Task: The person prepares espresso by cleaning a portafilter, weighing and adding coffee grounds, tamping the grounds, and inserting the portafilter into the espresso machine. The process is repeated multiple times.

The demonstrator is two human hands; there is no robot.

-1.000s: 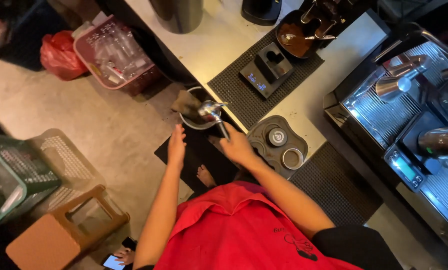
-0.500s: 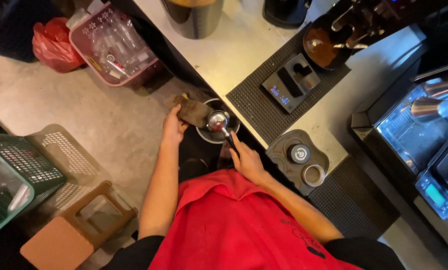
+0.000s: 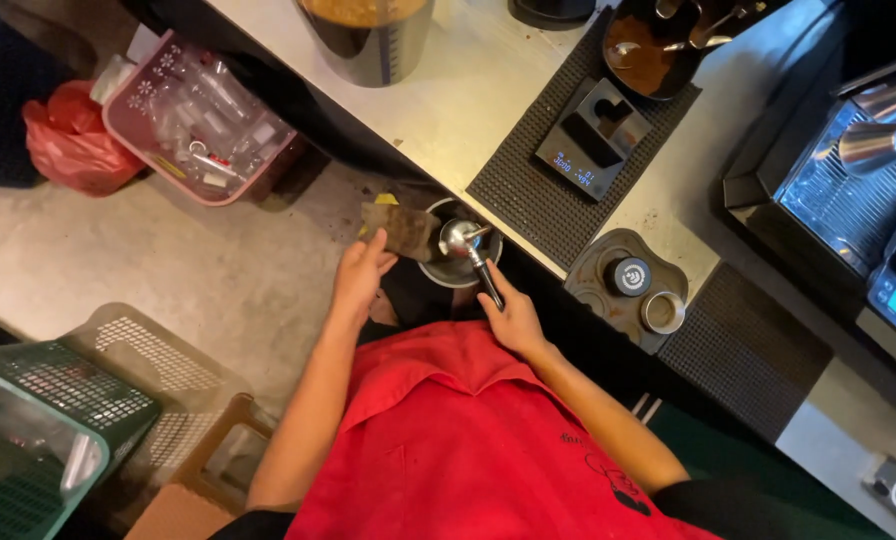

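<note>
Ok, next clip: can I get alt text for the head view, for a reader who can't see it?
Seen from above, a person in a red shirt holds a black-handled metal portafilter in the right hand over a round dark bin, while the left hand presses a brown cloth beside it, below a steel counter.

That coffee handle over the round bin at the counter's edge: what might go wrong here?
1. The right hand grips only the end of the portafilter, so it might twist or slip into the knock bin.
2. The left hand presses a brown cloth right beside the metal basket; fingers could get knocked.
3. The bin sits off the counter, over the floor, so grounds may spill down.
</note>
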